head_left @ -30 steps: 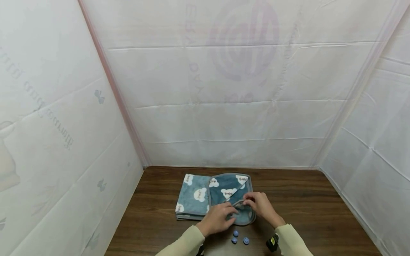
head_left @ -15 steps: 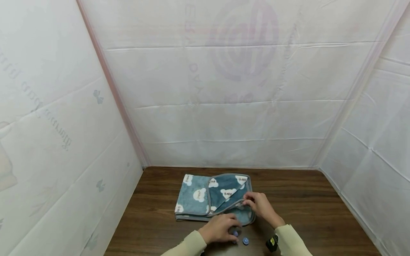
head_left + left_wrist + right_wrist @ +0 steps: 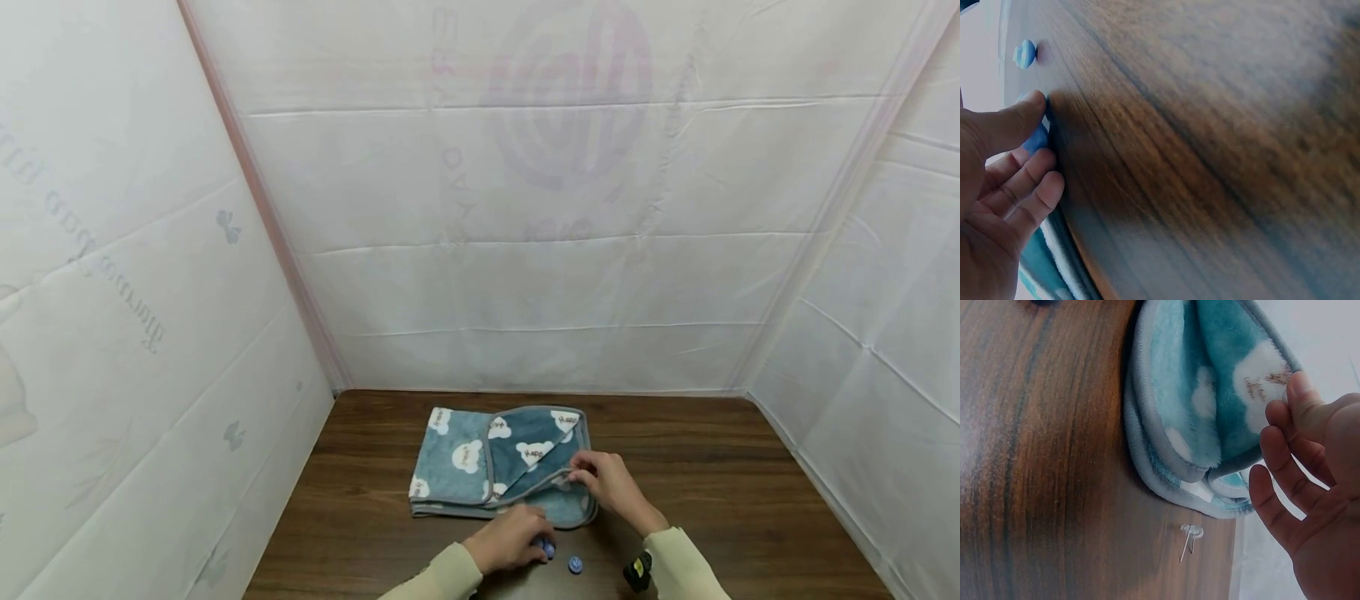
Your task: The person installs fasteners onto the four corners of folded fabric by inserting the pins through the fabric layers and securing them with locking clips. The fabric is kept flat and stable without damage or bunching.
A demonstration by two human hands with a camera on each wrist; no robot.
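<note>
A folded blue-green fleece blanket (image 3: 457, 454) with white bear prints and grey edging lies on the table. My right hand (image 3: 611, 483) pinches its lifted edge between thumb and index finger; a small white spot shows at that pinch in the right wrist view. In front of the blanket, my left hand (image 3: 513, 537) is down at the tabletop, thumb and fingers closed about a small blue button-like piece (image 3: 1036, 140), mostly hidden. Another blue piece (image 3: 550, 551) is right beside the fingertips. A third, dome-shaped blue-and-white piece (image 3: 1024, 54) sits apart to the right.
A clear-headed pin with two thin prongs (image 3: 1191, 531) stands on the table near the blanket's rounded corner. A black device with a yellow mark (image 3: 637, 571) is at the right wrist. White sheet walls (image 3: 480, 292) enclose the wooden table (image 3: 712, 483).
My left hand has left the blanket's front edge, come down toward the blue pieces and closed its fingers on one. My right hand keeps pinching the blanket's edge in the same place.
</note>
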